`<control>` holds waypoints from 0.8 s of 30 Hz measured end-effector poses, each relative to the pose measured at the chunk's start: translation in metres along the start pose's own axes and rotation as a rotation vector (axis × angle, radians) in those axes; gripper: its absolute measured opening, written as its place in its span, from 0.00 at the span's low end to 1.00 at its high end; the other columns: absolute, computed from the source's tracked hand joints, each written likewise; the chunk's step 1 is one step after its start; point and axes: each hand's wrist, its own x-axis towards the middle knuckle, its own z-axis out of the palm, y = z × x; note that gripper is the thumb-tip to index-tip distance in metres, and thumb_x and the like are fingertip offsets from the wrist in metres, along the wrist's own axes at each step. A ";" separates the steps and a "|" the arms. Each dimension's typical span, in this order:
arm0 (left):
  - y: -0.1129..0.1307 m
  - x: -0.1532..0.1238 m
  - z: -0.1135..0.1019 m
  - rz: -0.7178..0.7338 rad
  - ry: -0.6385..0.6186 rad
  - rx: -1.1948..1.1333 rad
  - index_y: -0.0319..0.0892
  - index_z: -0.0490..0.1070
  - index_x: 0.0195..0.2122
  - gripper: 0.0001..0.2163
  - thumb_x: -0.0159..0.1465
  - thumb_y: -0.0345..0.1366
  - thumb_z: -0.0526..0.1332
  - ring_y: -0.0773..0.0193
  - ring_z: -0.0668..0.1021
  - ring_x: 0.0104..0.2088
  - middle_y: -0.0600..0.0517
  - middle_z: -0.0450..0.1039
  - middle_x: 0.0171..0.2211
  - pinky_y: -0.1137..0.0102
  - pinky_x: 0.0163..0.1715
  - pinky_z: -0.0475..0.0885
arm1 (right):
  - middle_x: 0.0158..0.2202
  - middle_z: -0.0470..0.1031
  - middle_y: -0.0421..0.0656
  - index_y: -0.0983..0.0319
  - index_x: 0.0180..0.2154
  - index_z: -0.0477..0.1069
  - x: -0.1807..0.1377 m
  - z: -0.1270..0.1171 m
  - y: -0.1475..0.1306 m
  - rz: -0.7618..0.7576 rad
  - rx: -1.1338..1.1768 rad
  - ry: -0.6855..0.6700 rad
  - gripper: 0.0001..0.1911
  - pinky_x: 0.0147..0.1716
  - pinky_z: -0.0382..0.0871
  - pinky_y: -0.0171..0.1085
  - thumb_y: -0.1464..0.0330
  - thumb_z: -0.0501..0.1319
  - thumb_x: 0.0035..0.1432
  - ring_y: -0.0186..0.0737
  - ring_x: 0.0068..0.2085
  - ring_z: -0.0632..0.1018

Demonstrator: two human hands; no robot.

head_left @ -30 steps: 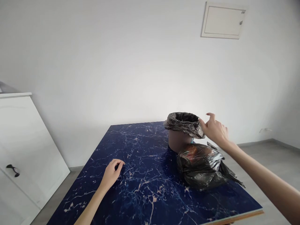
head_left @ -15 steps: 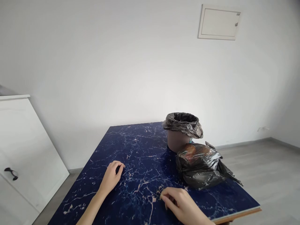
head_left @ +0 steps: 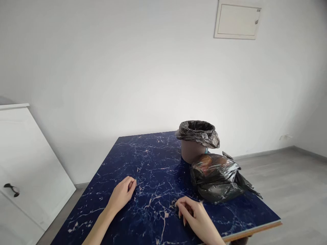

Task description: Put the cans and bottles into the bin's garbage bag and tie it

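Hands: left hand and right hand rested empty, fingers loosely curled, on blue desk | tied bag seen at one o'clock, nearer right hand | lined bin just behind

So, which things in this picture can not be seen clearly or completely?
- Inside of the bin: head view, hidden by its black liner and the low angle.
- Contents of the tied black bag: the plastic hides them; only a reddish tint shows through.
- Small blue thing behind the bin: almost fully hidden by bin and bag.
- Right hand: wrist cut off by the bottom edge.
- Left hand: fingertips curled under on the table.
- Cabinet: cut by the left edge.
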 end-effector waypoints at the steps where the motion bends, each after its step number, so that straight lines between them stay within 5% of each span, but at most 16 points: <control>1: 0.000 0.000 0.000 -0.012 0.005 0.015 0.47 0.63 0.31 0.20 0.75 0.52 0.46 0.61 0.69 0.25 0.54 0.65 0.27 0.68 0.28 0.61 | 0.30 0.77 0.39 0.58 0.40 0.75 0.000 0.000 0.001 -0.001 -0.001 0.000 0.25 0.31 0.68 0.34 0.46 0.53 0.73 0.37 0.27 0.77; 11: -0.002 -0.001 0.003 -0.017 -0.008 0.071 0.46 0.54 0.25 0.22 0.74 0.53 0.48 0.63 0.68 0.23 0.55 0.65 0.23 0.68 0.27 0.55 | 0.30 0.77 0.40 0.59 0.40 0.75 -0.002 -0.001 -0.003 -0.008 -0.032 0.001 0.25 0.31 0.67 0.34 0.47 0.53 0.73 0.37 0.28 0.77; 24: -0.002 -0.001 0.002 -0.011 -0.021 0.083 0.45 0.55 0.26 0.23 0.75 0.53 0.47 0.62 0.70 0.25 0.55 0.67 0.24 0.68 0.29 0.57 | 0.30 0.77 0.40 0.59 0.40 0.75 -0.002 0.000 0.000 -0.022 -0.030 0.013 0.24 0.31 0.67 0.33 0.48 0.54 0.74 0.36 0.27 0.77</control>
